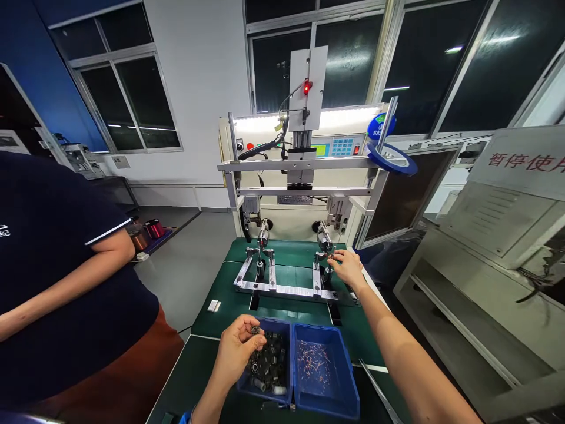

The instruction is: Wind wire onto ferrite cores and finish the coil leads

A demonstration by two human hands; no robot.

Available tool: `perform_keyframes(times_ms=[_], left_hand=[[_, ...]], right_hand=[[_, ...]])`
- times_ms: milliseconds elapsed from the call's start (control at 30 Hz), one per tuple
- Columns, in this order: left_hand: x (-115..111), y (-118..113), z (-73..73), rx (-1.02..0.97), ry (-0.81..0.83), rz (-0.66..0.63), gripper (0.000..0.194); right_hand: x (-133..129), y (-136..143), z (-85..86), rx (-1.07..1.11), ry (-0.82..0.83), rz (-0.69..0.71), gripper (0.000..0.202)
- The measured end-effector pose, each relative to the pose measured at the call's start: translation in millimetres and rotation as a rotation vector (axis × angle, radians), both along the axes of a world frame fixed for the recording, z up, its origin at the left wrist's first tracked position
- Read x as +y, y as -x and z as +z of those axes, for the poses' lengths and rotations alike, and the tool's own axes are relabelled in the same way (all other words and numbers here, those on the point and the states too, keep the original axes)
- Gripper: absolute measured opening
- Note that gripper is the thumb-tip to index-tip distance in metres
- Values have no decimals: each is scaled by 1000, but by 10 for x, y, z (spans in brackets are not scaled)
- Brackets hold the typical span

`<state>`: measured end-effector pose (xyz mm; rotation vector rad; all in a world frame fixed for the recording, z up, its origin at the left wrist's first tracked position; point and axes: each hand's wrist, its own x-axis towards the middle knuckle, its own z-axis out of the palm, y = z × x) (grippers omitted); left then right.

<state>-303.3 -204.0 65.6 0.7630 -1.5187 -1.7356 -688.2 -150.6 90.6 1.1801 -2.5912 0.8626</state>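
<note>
So, a small slotted core (255, 330) is pinched between thumb and fingers of the left hand (236, 350), just above the blue bin (265, 398) where more dark cores (273, 359) are piled. Its ring face is turned roughly toward the camera, so its axis seems to be pointed that way too. The metal fixture (293, 291) is set ahead of it and off to the right, well apart. The right hand (347, 266) is the nearer one there, with its fingertips placed at the fixture's right end, by the spindle (324, 235); whether anything is gripped in them can't be told. Wire scraps (314, 359) are held in the second blue bin (351, 377).

As for writing, "暂停使" can be read in red on the sign (525, 162), with the next character cut off by the edge. "设备" can just be made out on the round blue sticker (381, 125); the rest is too small. No brand can be read.
</note>
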Motion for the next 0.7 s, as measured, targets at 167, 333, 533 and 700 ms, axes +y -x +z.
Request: perform_keyframes(times_ms=[167,333,533,700], left_hand=[[65,-2,121,-62,-33,-68,29],[123,-24,166,-84,14,-101,19],[48,22,223,-127,233,-119,18],[-715,484,487,-121,422,23,17]], right_hand=[[6,-43,28,-39,-10,-19,24],[-3,-36,18,-42,16,-8,25],[-5,-63,22,-53,25,-6,21],[-3,-123,74,-59,23,-17,18]])
